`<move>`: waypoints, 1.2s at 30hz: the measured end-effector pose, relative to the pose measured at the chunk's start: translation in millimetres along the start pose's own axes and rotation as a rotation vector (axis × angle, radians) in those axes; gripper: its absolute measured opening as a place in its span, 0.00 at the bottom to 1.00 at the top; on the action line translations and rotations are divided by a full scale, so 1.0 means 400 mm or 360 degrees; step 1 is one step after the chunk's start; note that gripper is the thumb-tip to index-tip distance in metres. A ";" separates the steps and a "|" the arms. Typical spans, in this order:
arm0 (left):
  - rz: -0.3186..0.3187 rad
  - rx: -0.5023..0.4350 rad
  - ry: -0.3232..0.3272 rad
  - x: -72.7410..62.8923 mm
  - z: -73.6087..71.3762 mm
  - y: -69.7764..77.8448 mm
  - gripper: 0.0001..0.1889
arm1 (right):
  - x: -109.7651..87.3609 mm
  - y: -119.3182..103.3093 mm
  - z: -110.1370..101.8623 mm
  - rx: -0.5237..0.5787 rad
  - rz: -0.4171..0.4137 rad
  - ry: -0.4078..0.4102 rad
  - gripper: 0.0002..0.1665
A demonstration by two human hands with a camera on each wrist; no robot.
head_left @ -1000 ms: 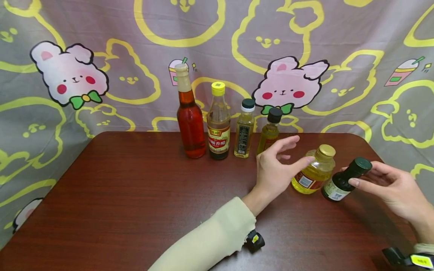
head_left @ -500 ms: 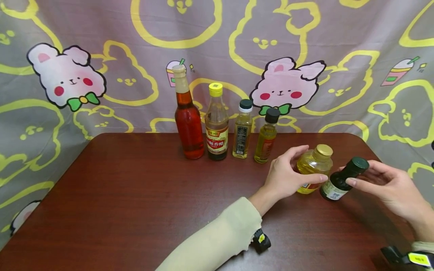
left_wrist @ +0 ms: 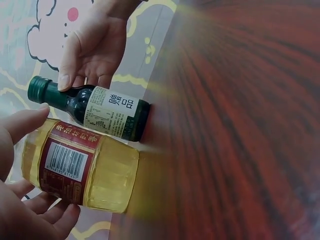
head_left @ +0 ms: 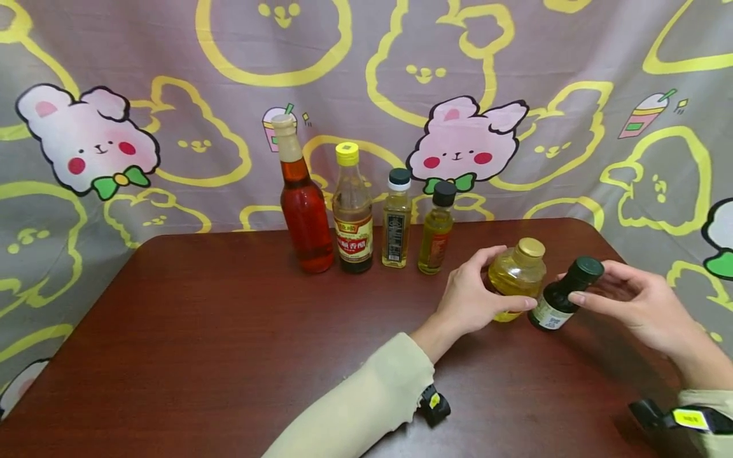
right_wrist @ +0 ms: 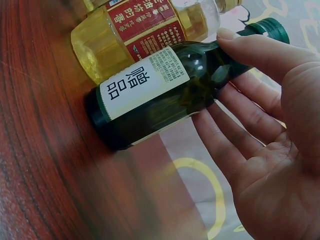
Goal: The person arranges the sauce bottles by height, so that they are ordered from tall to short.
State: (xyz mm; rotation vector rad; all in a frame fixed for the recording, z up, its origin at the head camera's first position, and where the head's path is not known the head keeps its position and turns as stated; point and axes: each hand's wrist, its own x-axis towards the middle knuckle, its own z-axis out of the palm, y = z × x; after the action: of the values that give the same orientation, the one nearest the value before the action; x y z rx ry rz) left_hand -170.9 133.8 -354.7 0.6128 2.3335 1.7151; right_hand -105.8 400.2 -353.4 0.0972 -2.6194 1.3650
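Observation:
My left hand [head_left: 472,296] grips a squat bottle of yellow oil [head_left: 518,273] with a gold cap, thumb on its near side and fingers behind. In the left wrist view the oil bottle's red label [left_wrist: 65,162] with a barcode faces the camera. Just to the right, my right hand [head_left: 653,305] holds a small dark green bottle [head_left: 564,299] by its neck and shoulder, between thumb and fingertips. That bottle leans slightly rightward; its pale label [right_wrist: 145,82] shows in the right wrist view. The two bottles stand side by side at the right of the table, their bases at the tabletop.
Along the table's back edge stand a tall red bottle [head_left: 307,222], a yellow-capped vinegar bottle [head_left: 353,235], a square bottle [head_left: 396,229] with a dark label, and a black-capped oil bottle [head_left: 436,238]. Behind the brown table [head_left: 229,356] hangs a cartoon-printed cloth [head_left: 229,38].
My left hand has moved right and closed round the yellow oil bottle, uncovering the black-capped bottle behind. My right hand keeps its hold on the dark bottle. The head view has shifted slightly right.

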 end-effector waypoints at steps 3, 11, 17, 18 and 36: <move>-0.0020 0.0030 -0.0024 -0.001 0.005 0.000 0.44 | -0.005 0.004 -0.003 -0.0026 0.0039 0.0022 0.23; -0.0017 0.0041 -0.0050 -0.001 0.024 0.003 0.43 | -0.028 0.017 -0.011 -0.0040 0.0091 0.0039 0.24; -0.0006 0.0047 -0.0018 0.001 0.022 -0.001 0.42 | -0.022 0.022 -0.007 -0.0053 0.0093 0.0041 0.25; -0.0003 0.0050 -0.0014 0.001 0.021 -0.001 0.42 | -0.021 0.023 -0.008 -0.0050 0.0093 0.0041 0.25; 0.0052 0.0250 0.0179 0.003 0.012 0.001 0.41 | 0.008 0.019 0.007 -0.0008 -0.0022 -0.0009 0.26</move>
State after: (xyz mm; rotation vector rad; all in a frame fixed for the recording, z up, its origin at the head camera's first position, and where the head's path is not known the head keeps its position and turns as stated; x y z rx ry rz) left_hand -170.0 138.8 -355.6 0.5970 2.5685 1.6309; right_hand -110.3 402.3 -360.3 0.1185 -2.6217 1.3552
